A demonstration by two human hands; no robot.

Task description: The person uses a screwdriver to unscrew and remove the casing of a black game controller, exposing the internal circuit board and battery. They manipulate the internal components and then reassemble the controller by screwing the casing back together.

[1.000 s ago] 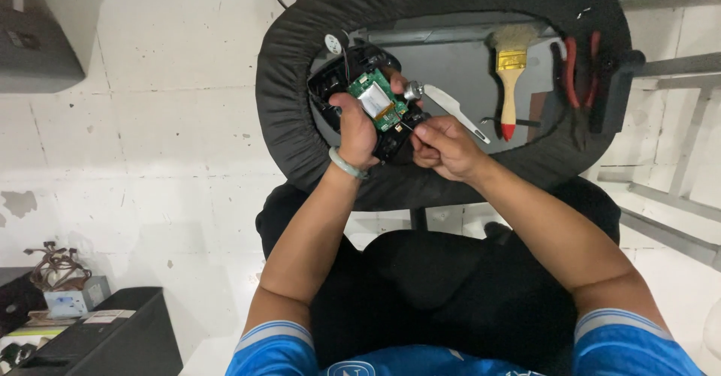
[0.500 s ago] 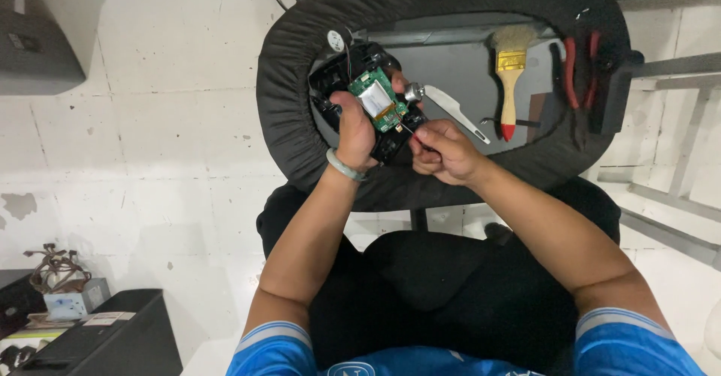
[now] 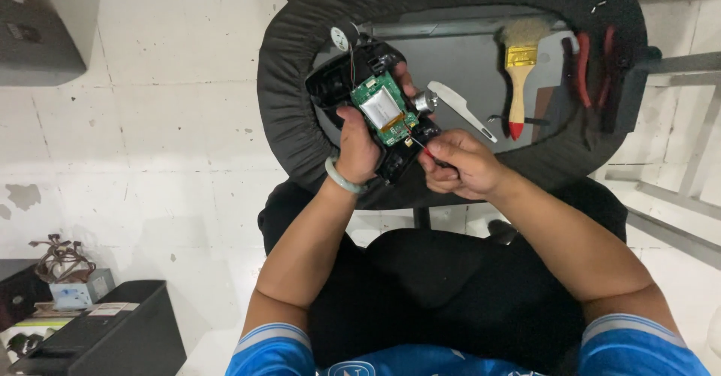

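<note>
Left hand (image 3: 359,149) gripping black device (image 3: 373,113) with green board (image 3: 384,108) exposed. Right hand (image 3: 458,166) pinching thin screwdriver (image 3: 420,147), tip touching board. Brush (image 3: 518,75) lying nearby on tray (image 3: 466,53).

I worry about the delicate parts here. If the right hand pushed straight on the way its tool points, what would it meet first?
Probably the green circuit board held by the left hand; the right hand aims its thin tool there, though depth is unclear.

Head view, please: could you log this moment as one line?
left hand: grips black device shell with green circuit board | right hand: thin screwdriver tip on board | nearby: paintbrush
</note>
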